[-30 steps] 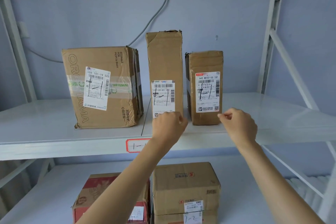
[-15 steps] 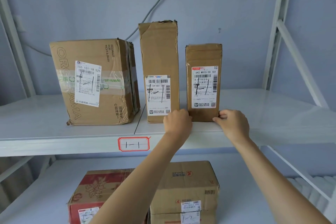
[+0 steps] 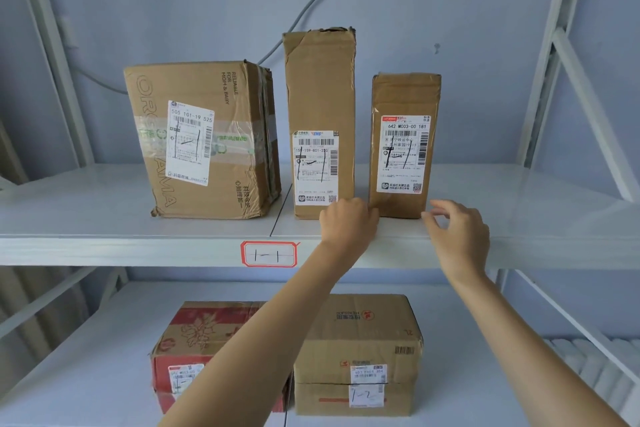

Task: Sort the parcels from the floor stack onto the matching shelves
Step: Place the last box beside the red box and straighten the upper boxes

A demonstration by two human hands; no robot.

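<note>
On the upper shelf (image 3: 86, 218), tagged 1-1 (image 3: 269, 254), three cardboard parcels stand upright: a large box (image 3: 239, 149) at the left, a tall narrow box (image 3: 320, 90) in the middle and a small box (image 3: 405, 97) at the right. My left hand (image 3: 348, 222) sits at the small box's lower left corner, its curled fingers against it and partly hiding the tall box's base. My right hand (image 3: 457, 232) hovers at the lower right corner with loosely spread fingers, the fingertips just at the edge.
The lower shelf (image 3: 86, 374) carries a red-printed box (image 3: 207, 329) and a brown box (image 3: 360, 333) marked 1-2. White uprights and diagonal braces (image 3: 588, 107) frame both sides. A grey cable (image 3: 311, 7) runs down the back wall. Bare shelf stretches right of the small box.
The small box has settled upright on the shelf beside the tall one. My right hand's fingers have spread and come off its side. The view has shifted slightly.
</note>
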